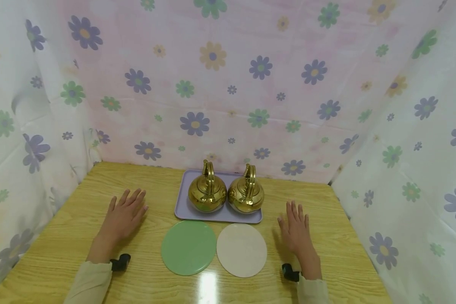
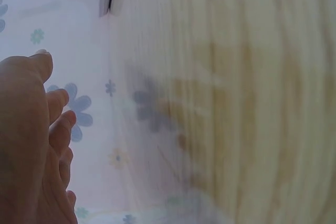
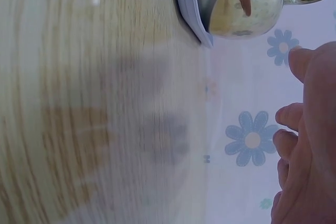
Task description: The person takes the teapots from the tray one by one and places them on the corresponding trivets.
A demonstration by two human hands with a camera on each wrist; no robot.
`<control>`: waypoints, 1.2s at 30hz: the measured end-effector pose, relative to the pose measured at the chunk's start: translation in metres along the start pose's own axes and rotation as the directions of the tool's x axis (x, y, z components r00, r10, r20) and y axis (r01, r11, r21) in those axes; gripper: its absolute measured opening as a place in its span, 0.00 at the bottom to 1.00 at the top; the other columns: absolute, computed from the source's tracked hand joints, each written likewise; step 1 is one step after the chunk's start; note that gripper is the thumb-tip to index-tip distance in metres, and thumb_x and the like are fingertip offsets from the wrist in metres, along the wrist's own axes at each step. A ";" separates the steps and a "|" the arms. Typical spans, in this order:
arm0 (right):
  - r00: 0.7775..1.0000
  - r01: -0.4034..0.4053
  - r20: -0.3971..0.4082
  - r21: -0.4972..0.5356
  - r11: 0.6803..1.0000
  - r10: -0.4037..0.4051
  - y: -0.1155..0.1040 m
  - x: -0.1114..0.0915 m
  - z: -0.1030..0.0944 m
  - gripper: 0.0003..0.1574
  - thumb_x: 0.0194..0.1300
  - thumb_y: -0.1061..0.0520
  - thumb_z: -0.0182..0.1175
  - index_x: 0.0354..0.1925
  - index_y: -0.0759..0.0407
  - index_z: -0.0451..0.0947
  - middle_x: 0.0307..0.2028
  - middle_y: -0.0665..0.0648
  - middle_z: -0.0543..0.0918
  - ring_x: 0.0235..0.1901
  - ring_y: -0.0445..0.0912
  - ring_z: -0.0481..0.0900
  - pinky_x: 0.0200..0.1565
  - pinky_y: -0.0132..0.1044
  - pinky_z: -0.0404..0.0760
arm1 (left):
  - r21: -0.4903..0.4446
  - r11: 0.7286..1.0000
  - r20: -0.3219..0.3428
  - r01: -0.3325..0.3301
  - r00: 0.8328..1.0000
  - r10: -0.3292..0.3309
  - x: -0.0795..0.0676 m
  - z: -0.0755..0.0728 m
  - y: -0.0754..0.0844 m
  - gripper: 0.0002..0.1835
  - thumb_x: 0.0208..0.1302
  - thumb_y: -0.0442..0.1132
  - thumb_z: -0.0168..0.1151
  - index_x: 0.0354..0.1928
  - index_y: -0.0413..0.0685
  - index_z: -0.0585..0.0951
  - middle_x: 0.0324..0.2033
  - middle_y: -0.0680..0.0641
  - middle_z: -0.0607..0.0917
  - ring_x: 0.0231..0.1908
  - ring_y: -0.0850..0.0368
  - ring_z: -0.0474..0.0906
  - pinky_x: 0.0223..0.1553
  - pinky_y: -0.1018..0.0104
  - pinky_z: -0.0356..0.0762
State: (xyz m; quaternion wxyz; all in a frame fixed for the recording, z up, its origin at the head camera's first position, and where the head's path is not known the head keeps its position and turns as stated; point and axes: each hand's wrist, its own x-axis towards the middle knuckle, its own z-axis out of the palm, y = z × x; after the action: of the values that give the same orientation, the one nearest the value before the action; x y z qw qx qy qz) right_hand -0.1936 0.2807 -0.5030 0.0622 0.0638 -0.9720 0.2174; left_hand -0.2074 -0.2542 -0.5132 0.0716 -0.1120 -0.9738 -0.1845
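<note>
Two shiny brass teapots, a left one (image 1: 201,198) and a right one (image 1: 243,198), stand side by side on a lavender tray (image 1: 220,217). In front of the tray lie a green round mat (image 1: 188,247) and a cream round mat (image 1: 241,250). My left hand (image 1: 123,216) is at the left of the tray, palm down, fingers extended, holding nothing. To the right of the tray, my right hand (image 1: 296,230) has its fingers stretched forward and holds nothing. The right wrist view shows the right teapot (image 3: 247,9) and the tray's corner (image 3: 190,11) beyond the thumb.
A wooden table (image 1: 152,291) carries everything. Flowered curtains (image 1: 232,97) enclose it at the back and both sides, meeting the table's far edge just behind the tray. A dark wrist camera sits at each wrist, the left one (image 1: 120,262) and the right one (image 1: 290,272).
</note>
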 end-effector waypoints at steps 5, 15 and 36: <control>1.000 0.008 -0.007 0.019 1.000 -0.008 -0.005 -0.005 0.000 0.42 0.83 0.47 0.44 0.79 0.69 0.45 0.79 0.73 0.46 0.78 0.71 0.38 0.72 0.73 0.37 | -0.006 1.000 -0.014 -0.008 1.000 0.007 -0.002 0.000 0.003 0.33 0.82 0.54 0.42 0.77 0.39 0.62 0.75 0.33 0.63 0.75 0.27 0.50 0.71 0.25 0.39; 0.999 0.040 -0.034 0.051 0.998 -0.038 -0.015 -0.013 0.004 0.41 0.82 0.48 0.46 0.79 0.69 0.47 0.78 0.73 0.49 0.78 0.70 0.39 0.72 0.73 0.39 | -0.023 0.999 -0.052 -0.037 0.998 0.036 -0.004 0.002 0.010 0.31 0.81 0.52 0.45 0.76 0.40 0.64 0.74 0.34 0.65 0.75 0.28 0.51 0.71 0.25 0.43; 0.997 0.074 -0.028 0.062 0.995 -0.073 -0.043 -0.030 0.014 0.41 0.80 0.51 0.50 0.78 0.70 0.50 0.78 0.71 0.51 0.78 0.70 0.42 0.73 0.72 0.42 | -0.073 0.996 -0.039 -0.043 0.998 0.040 -0.006 0.009 0.031 0.31 0.81 0.52 0.45 0.77 0.41 0.64 0.75 0.35 0.64 0.76 0.29 0.49 0.72 0.26 0.41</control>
State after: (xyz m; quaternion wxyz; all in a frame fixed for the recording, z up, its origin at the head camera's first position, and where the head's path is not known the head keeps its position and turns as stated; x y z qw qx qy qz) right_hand -0.1592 0.2387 -0.5021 0.0804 0.0986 -0.9608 0.2462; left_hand -0.1944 -0.2238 -0.5114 0.0893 -0.1313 -0.9623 -0.2206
